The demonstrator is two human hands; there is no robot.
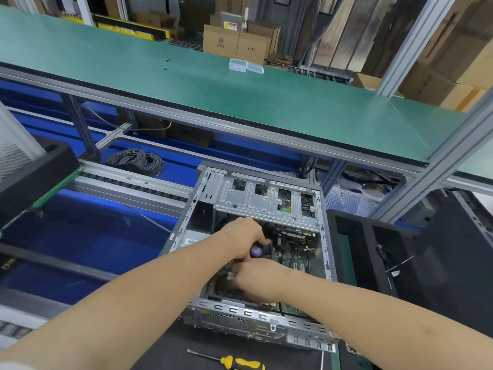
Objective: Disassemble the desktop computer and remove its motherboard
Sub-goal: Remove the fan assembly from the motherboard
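Note:
An open desktop computer case (326, 236) lies on its side in front of me, with the green motherboard (289, 256) showing inside. My left hand (241, 237) grips a screwdriver with a purple-capped black handle (258, 251), held upright over the board. Just below it, my right hand (256, 280) reaches into the case with its fingers down among the parts; what they touch is hidden. A silver drive cage (264, 201) spans the far half of the case.
A yellow-and-black screwdriver (234, 363) lies on the black mat near me. Black foam trays stand at the left (34, 172) and right (373, 249). A green shelf (240, 89) overhangs the far side, carrying clear plastic boxes (245, 65). A cable coil (138, 160) rests behind.

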